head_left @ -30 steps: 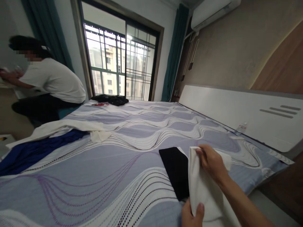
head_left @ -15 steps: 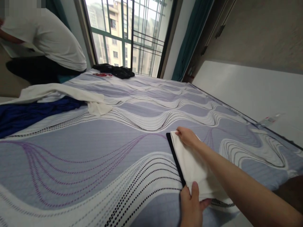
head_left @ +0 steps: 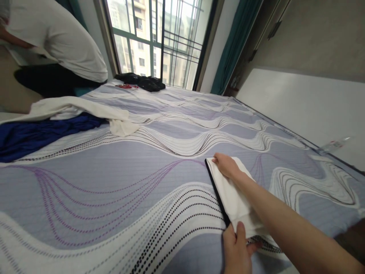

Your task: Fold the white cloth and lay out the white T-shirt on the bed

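My right hand point(head_left: 226, 165) lies flat on the folded white cloth's point(head_left: 235, 198) far corner. My left hand point(head_left: 238, 251) pinches its near edge; its long axis runs between them.

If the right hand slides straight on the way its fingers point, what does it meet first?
Probably only bare bedsheet. The right hand rests on the far corner of the white cloth, pointing up-left; the cream garment lies far beyond.

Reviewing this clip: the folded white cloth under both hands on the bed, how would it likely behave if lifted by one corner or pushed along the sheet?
The folded white cloth would probably sag and unfold if lifted by a corner: it lies thin and limp over the black cloth. It looks light. Pushed, it would likely bunch up or slip off the black layer rather than slide whole; the right hand and left hand press down on opposite ends.
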Action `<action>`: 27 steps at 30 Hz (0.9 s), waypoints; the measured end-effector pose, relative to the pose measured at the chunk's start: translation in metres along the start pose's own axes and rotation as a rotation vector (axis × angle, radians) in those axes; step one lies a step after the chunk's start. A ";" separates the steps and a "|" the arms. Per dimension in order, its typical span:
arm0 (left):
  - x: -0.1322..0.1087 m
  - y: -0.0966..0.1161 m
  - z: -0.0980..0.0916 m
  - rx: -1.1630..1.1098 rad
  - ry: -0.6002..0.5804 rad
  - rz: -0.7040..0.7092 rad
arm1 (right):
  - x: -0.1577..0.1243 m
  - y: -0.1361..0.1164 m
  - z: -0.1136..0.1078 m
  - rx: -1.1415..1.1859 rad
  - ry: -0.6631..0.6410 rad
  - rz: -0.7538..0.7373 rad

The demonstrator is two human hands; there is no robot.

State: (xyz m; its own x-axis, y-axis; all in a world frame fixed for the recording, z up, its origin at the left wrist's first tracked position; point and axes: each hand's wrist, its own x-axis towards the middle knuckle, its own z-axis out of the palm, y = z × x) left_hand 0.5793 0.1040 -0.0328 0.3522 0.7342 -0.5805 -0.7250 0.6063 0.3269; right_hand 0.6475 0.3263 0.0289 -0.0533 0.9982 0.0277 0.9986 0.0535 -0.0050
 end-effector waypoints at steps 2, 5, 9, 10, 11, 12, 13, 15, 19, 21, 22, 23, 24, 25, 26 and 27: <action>0.001 -0.001 -0.001 0.005 -0.073 0.035 | -0.002 -0.001 -0.005 0.004 0.011 0.026; -0.004 0.006 -0.008 0.091 -0.130 0.039 | -0.016 -0.001 -0.017 0.004 0.054 0.072; -0.020 0.048 -0.026 0.430 -0.130 -0.257 | -0.067 0.000 -0.017 -0.017 0.111 0.112; -0.022 0.063 -0.028 0.578 -0.112 -0.279 | -0.082 0.000 -0.012 -0.020 0.087 0.123; -0.023 0.078 -0.027 0.743 -0.074 -0.204 | -0.097 -0.001 -0.007 -0.016 0.060 0.125; -0.021 0.092 -0.024 0.909 -0.033 -0.044 | -0.109 -0.001 -0.001 -0.006 0.044 0.134; -0.017 0.104 -0.017 1.060 0.006 0.196 | -0.119 -0.001 0.003 0.009 0.049 0.151; 0.000 0.120 0.001 1.278 0.062 0.736 | -0.131 -0.002 0.009 0.039 0.107 0.220; 0.058 0.126 0.033 1.488 0.009 1.125 | -0.143 0.001 0.014 0.066 0.117 0.331; 0.086 0.126 0.040 1.529 -0.039 1.065 | -0.146 0.003 0.015 0.073 0.078 0.335; 0.097 0.127 0.041 1.530 -0.043 1.050 | -0.146 0.005 0.015 0.080 0.060 0.344; 0.105 0.128 0.041 1.522 -0.036 1.049 | -0.146 0.006 0.014 0.089 0.041 0.362; 0.110 0.130 0.041 1.509 -0.020 1.057 | -0.143 0.008 0.011 0.099 0.022 0.383; 0.114 0.131 0.040 1.497 -0.003 1.062 | -0.139 0.009 0.007 0.106 0.012 0.404; 0.116 0.133 0.039 1.488 0.012 1.066 | -0.132 0.011 0.002 0.107 0.017 0.414; 0.118 0.135 0.039 1.485 0.023 1.067 | -0.124 0.012 -0.003 0.101 0.034 0.413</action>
State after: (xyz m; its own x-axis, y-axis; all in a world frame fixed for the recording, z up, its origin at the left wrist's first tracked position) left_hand 0.5460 0.2838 -0.0284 0.1283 0.9481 0.2910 0.4606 -0.3168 0.8291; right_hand 0.6664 0.2032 0.0283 0.3527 0.9350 0.0357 0.9303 -0.3463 -0.1207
